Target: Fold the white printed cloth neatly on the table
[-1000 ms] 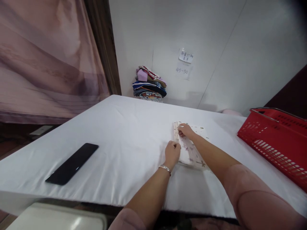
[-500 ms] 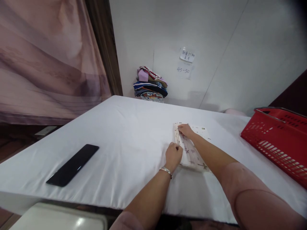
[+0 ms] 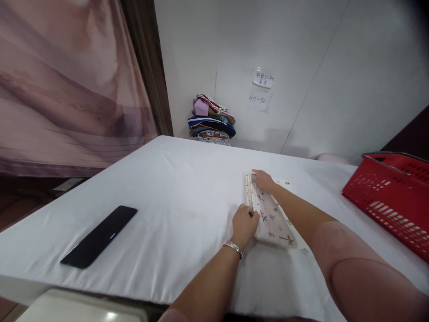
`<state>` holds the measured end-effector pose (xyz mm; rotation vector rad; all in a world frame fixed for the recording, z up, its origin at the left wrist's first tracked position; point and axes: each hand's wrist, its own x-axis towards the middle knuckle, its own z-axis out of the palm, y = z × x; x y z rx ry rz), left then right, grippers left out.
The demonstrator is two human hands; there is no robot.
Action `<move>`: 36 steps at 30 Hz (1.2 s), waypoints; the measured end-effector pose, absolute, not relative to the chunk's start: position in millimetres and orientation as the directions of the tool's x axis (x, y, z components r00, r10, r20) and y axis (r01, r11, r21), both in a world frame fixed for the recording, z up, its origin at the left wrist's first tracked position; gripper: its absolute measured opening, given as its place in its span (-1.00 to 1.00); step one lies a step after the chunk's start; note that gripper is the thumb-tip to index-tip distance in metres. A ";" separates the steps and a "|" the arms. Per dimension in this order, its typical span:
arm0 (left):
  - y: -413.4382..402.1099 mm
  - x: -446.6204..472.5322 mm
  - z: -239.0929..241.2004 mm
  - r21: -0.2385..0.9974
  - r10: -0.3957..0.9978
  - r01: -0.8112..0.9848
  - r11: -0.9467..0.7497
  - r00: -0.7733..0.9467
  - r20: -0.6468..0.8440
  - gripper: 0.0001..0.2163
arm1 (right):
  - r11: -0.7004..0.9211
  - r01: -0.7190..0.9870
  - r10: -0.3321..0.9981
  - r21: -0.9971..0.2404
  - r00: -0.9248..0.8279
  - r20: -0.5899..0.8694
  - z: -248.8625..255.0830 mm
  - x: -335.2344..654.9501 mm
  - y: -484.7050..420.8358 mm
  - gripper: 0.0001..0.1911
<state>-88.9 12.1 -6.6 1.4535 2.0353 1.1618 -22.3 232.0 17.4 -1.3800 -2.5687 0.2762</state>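
Note:
A folded white cloth (image 3: 273,223) printed with small palm trees lies on the white-covered table (image 3: 187,197). Its layers show along the left edge. My left hand (image 3: 246,223), with a silver bracelet at the wrist, is closed on that left edge near the front, fingers curled in a pinch. At the far left corner, my right hand (image 3: 263,181) grips the cloth's layers between thumb and fingers. The right forearm covers part of the cloth's right side.
A red plastic basket (image 3: 392,192) stands at the table's right side. On the left lies a flat black object (image 3: 100,237) like a phone or tablet. A stack of folded clothes (image 3: 212,120) sits against the wall behind the table, left of two paper notes (image 3: 261,89).
My right hand has shifted slightly toward the far edge of the cloth. More of the printed top layer shows, lying smoother. My left hand stays at the left edge.

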 end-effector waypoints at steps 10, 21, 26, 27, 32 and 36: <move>11.2 -87.6 -5.4 0.804 0.905 0.584 0.111 -0.393 0.161 -0.82 | 0.646 0.732 0.753 -0.218 -0.658 0.022 14.9 -33.3 262.9 -0.48; 11.3 -87.9 -4.9 0.798 0.907 0.587 0.133 -0.398 0.141 -0.82 | 0.642 0.719 0.756 -0.265 -0.652 0.063 8.3 -42.4 258.0 -0.63; 11.3 -87.9 -6.0 0.789 0.909 0.599 0.135 -0.392 0.141 -0.83 | 0.668 0.690 0.722 -0.277 -0.692 0.017 10.1 -43.2 261.1 -0.60; 11.2 -87.9 -6.4 0.788 0.909 0.601 0.132 -0.390 0.145 -0.83 | 0.675 0.682 0.713 -0.280 -0.702 0.009 11.4 -43.2 261.7 -0.61; 10.5 -88.2 -6.6 0.782 0.915 0.608 0.137 -0.380 0.134 -0.82 | 0.695 0.650 0.689 -0.308 -0.725 0.024 13.6 -40.5 260.2 -0.61; 10.1 -88.4 -5.2 0.779 0.916 0.612 0.137 -0.379 0.136 -0.83 | 0.701 0.630 0.683 -0.335 -0.727 0.064 11.8 -38.0 257.4 -0.63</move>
